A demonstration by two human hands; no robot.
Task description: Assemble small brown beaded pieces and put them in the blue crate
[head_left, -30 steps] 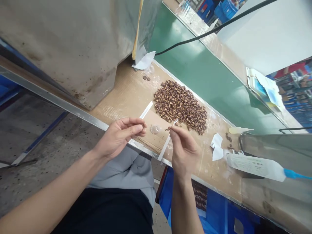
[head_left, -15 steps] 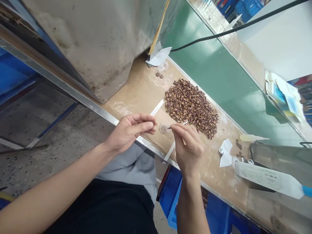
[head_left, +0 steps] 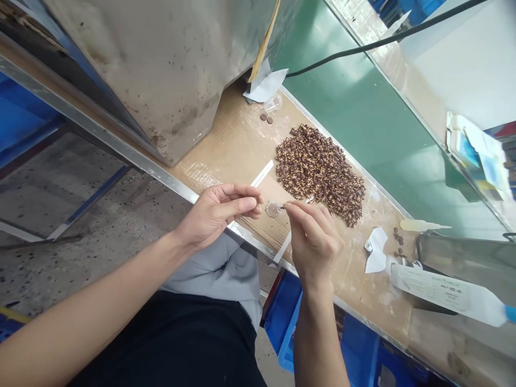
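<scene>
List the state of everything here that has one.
Clear round disc, lying flat on the cardboard.
Left hand, fingers curled beside the disc.
Right hand, pinching a small brown piece.
Brown pieces, loose in a heap.
Labelled white tube, lying on its side.

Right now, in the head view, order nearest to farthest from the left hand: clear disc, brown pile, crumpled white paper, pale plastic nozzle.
Left hand:
1. Clear disc, past fingertips.
2. Brown pile, farther right.
3. Crumpled white paper, beyond.
4. Pale plastic nozzle, farthest right.
</scene>
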